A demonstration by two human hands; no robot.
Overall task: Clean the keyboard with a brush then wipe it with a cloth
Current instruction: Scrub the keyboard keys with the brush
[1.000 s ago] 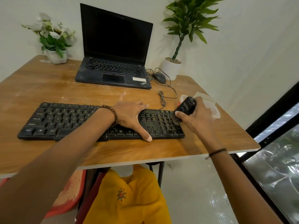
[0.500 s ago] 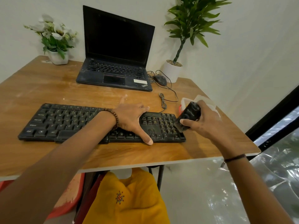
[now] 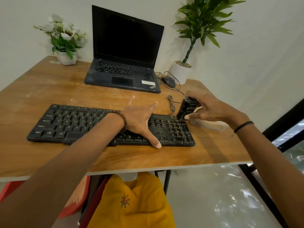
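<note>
A black keyboard (image 3: 70, 124) lies across the wooden table (image 3: 49, 89). My left hand (image 3: 139, 120) rests spread flat on the keyboard's right-middle part, thumb down at its front edge. My right hand (image 3: 212, 109) grips a black brush (image 3: 185, 111) and holds it tilted just above the keyboard's far right corner, over the number pad. A white cloth (image 3: 212, 125) lies on the table beneath my right hand, partly hidden by it.
An open black laptop (image 3: 125, 63) sits behind the keyboard. A mouse (image 3: 168, 81) with a loose cable, a white potted plant (image 3: 181, 73) and a flower pot (image 3: 66, 58) stand along the wall. The table's right edge is close to the cloth.
My right hand has lifted the brush up and back, from the number pad's right side to above the keyboard's far corner. My left hand has stayed in place.
</note>
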